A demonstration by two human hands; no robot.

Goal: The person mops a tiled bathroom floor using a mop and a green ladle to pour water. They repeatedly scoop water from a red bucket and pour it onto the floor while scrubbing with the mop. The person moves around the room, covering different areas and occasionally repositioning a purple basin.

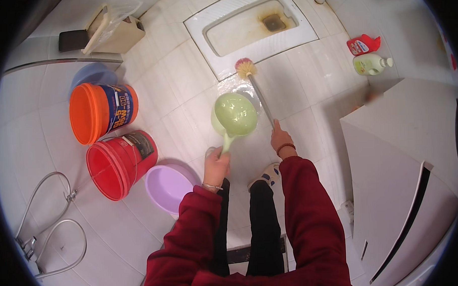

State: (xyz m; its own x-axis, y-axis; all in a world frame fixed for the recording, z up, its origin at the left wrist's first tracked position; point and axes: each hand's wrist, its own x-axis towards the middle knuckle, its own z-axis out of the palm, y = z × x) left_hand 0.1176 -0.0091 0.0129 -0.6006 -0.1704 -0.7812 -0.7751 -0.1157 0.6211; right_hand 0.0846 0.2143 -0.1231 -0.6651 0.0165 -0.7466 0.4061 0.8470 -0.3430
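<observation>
A light green water dipper (234,114) is held out in front of me, its handle gripped in my left hand (216,166). In my right hand (281,138) is the long grey handle of a toilet brush (246,68). Its round head, with yellowish and pink bristles, is at the near edge of the white squat toilet (209,52). The floor beside the bristles shines wet. Brown stains surround the drain hole at the toilet's right end. The dipper is to the left of the brush handle and apart from it.
Left stand an orange bucket (79,115), a red bucket (100,170) and a lilac basin (165,188). A shower hose (60,219) hangs at the lower left. A red bottle (362,45) and a pale green bottle (370,65) are at the right wall, with a white appliance (391,152) nearer me.
</observation>
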